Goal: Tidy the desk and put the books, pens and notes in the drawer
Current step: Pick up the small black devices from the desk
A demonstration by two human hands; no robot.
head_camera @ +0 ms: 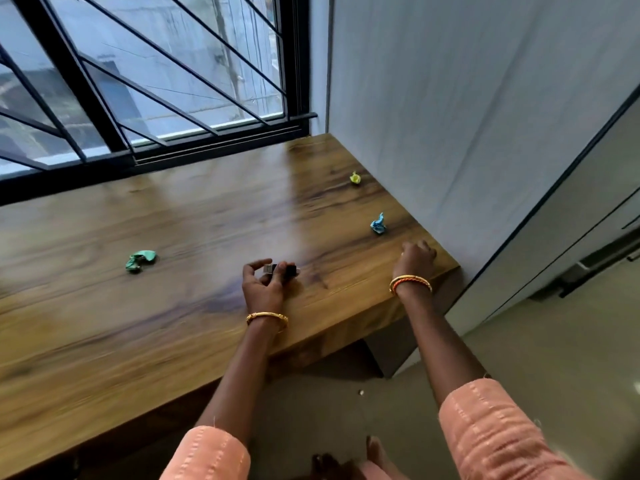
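Note:
Three crumpled paper notes lie on the wooden desk [173,306]: a green one [140,260] at the left, a blue one [378,224] at the right and a yellow one [355,178] farther back near the wall. My left hand [265,284] pinches a small dark object with a silver end [281,270] just above the desk near its front edge. My right hand [417,259] rests on the desk near the right front corner with fingers curled; whether it holds anything is hidden. The blue note lies a little beyond it.
A barred window [156,81] runs along the desk's back edge. A grey wall [467,116] closes the right side, with cabinet doors [571,220] beyond it. Grey floor [450,358] lies below the desk's front edge. No drawer is in view.

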